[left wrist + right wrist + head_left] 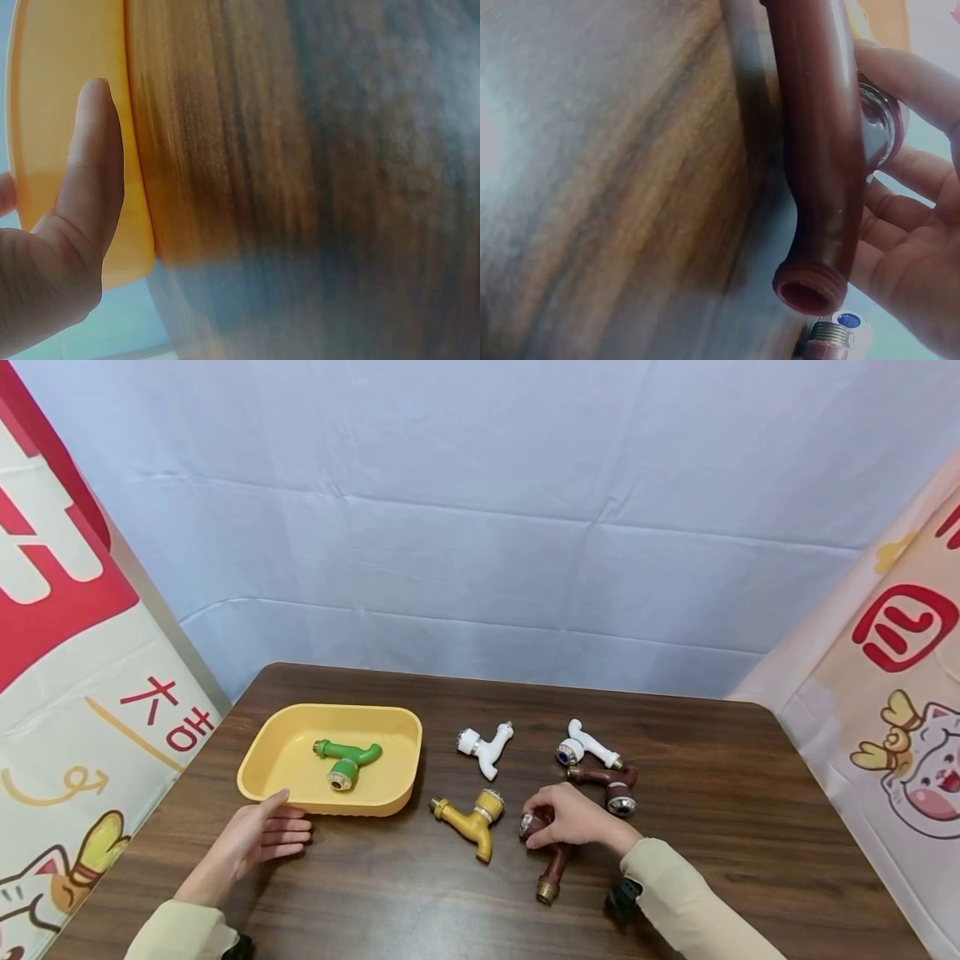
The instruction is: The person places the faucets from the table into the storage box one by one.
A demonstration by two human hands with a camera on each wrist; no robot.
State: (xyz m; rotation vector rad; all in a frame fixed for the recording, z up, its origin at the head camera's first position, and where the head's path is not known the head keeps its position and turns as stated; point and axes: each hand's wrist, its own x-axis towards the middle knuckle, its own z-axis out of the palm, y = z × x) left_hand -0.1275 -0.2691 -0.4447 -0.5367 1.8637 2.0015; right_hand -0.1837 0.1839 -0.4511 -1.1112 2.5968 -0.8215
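Note:
My right hand (568,814) grips the knob of a dark red faucet (553,868) near the front. In the right wrist view, the faucet's tube (817,150) crosses in front of the fingers around its chrome-rimmed knob. At the left, a yellow tray (405,793) holds a green faucet (348,760). My left hand (258,839) is at its near side, thumb at the rim and other fingers straight along the outside. In the left wrist view, one straight finger (94,157) lies against the tray wall (45,97).
Between tray and right hand lie a yellow faucet (472,827) and, farther back, a white faucet (487,747). Behind the right hand, another white faucet (588,743) lies close to a second dark red faucet (607,777). The wooden table (712,827) ends at a pale cloth backdrop (480,568).

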